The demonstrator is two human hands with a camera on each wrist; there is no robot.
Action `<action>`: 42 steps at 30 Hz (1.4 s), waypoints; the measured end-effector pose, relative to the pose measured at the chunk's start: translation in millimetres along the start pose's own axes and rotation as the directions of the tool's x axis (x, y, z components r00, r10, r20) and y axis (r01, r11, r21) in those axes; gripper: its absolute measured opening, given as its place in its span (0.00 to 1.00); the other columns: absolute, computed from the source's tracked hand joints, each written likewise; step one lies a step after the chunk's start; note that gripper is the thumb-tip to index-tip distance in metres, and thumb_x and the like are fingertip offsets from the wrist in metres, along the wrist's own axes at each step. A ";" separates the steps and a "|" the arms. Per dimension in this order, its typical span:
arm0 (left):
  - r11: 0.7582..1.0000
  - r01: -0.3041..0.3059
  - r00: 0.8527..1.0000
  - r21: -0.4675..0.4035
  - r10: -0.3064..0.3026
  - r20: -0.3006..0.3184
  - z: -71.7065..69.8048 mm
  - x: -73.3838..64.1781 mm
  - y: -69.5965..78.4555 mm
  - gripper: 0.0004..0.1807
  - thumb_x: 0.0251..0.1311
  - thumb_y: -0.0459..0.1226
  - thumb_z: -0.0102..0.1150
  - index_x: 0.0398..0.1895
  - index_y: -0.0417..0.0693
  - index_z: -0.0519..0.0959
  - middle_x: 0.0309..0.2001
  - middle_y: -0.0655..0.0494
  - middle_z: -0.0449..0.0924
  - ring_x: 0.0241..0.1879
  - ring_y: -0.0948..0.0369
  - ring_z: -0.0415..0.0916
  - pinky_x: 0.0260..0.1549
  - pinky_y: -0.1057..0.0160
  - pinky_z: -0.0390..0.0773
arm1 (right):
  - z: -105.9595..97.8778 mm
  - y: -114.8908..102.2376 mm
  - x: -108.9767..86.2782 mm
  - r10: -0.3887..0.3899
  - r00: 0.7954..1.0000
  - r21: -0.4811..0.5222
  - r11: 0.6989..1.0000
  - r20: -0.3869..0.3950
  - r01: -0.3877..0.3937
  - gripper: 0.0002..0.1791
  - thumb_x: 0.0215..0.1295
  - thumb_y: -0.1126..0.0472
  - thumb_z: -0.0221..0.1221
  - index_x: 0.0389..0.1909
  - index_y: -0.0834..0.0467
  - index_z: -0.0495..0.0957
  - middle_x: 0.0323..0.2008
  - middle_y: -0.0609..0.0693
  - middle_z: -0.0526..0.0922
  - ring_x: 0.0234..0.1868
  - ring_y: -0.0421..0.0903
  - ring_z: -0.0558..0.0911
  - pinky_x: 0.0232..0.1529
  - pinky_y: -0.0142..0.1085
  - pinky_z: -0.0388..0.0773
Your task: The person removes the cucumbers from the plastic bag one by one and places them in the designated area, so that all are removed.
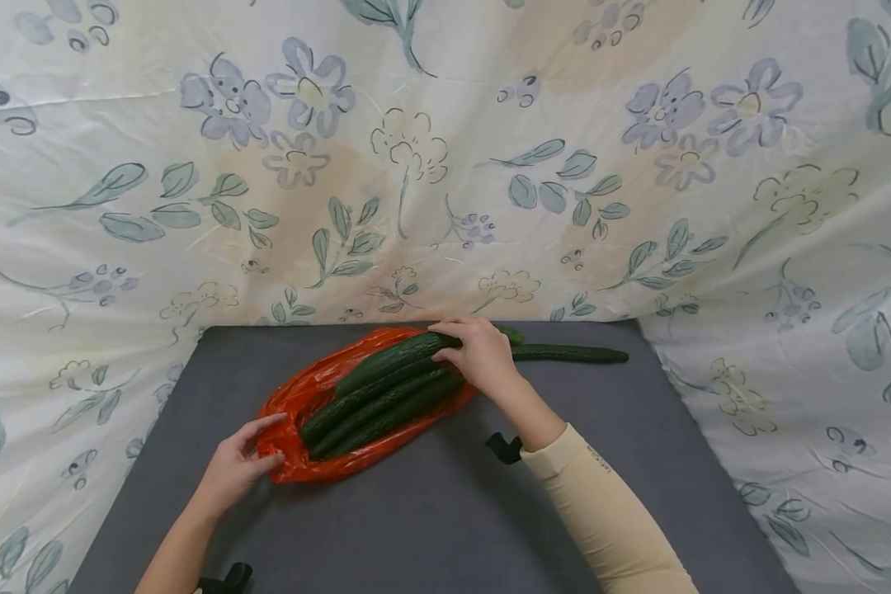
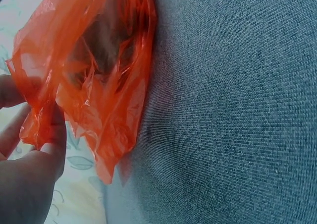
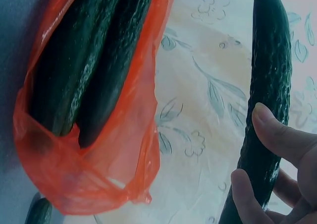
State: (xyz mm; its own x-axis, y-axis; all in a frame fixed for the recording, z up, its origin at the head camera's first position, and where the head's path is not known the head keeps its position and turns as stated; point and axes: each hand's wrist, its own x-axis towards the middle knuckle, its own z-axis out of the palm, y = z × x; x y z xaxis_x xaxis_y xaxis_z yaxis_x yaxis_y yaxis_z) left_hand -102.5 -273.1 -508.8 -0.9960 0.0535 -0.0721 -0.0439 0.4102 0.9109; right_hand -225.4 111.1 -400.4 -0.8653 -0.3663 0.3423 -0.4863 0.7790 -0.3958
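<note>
An orange-red plastic bag (image 1: pixel 308 392) lies on the dark table with several long green cucumbers (image 1: pixel 386 412) in it. My left hand (image 1: pixel 230 470) is at the bag's near left end. In the left wrist view its thumb and fingers pinch a gathered bit of the bag (image 2: pixel 37 122). At the bag's far right end, my right hand (image 1: pixel 478 355) holds a cucumber (image 3: pixel 270 60), thumb on one side and fingers on the other. That cucumber slants over the others in the head view. In the right wrist view it is apart from the bag's opening.
Another cucumber (image 1: pixel 575 354) lies on the table (image 1: pixel 386 536) right of the bag, partly behind my right hand. A flowered cloth (image 1: pixel 445 190) hangs behind the table and along both sides. Dark wrist mounts (image 1: pixel 503 448) are on both arms.
</note>
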 end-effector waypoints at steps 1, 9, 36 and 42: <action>1.000 -0.001 1.000 -0.001 0.001 0.000 -0.1 0.8 0.0 0.32 0.65 0.36 0.65 0.72 0.44 0.69 0.71 0.37 0.65 0.52 0.71 0.76 0.43 0.71 0.80 | -2.2 1.5 -0.7 0.008 1.000 0.003 1.000 0.000 -0.008 0.24 0.59 0.54 0.71 0.58 0.41 0.83 0.58 0.45 0.83 0.55 0.51 0.81 0.24 0.35 0.72; 1.000 0.005 1.000 0.007 -0.005 0.002 1.7 1.3 0.2 0.33 0.65 0.36 0.66 0.72 0.45 0.68 0.71 0.36 0.65 0.52 0.71 0.75 0.44 0.71 0.79 | -13.7 18.0 -9.6 0.067 0.998 0.013 0.998 0.003 -0.067 0.25 0.59 0.55 0.71 0.59 0.42 0.83 0.60 0.46 0.82 0.55 0.53 0.81 0.23 0.35 0.69; 0.999 0.024 1.000 -0.022 -0.025 -0.015 1.3 -2.5 -0.9 0.35 0.64 0.35 0.66 0.74 0.43 0.66 0.72 0.37 0.64 0.51 0.74 0.75 0.43 0.71 0.80 | -40.1 71.6 -28.8 0.183 0.983 0.038 0.983 -0.028 -0.182 0.26 0.58 0.55 0.73 0.59 0.42 0.83 0.61 0.49 0.81 0.57 0.56 0.81 0.28 0.43 0.75; 0.999 0.007 1.000 -0.048 -0.007 -0.013 1.2 -2.4 -1.2 0.35 0.64 0.33 0.66 0.73 0.41 0.66 0.71 0.36 0.65 0.49 0.71 0.77 0.42 0.70 0.81 | -46.3 86.6 -34.6 0.211 0.976 0.053 0.977 -0.049 -0.209 0.26 0.57 0.56 0.73 0.59 0.44 0.83 0.61 0.51 0.81 0.52 0.56 0.82 0.19 0.37 0.64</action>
State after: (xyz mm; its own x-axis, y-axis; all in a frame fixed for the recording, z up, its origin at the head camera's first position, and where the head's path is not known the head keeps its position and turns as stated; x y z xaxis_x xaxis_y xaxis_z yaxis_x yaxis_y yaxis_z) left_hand -100.0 -272.6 -510.2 -0.9966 0.0387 -0.0734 -0.0541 0.3667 0.9287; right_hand -231.9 214.8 -407.2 -0.9415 -0.1678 0.2924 -0.3007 0.8103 -0.5030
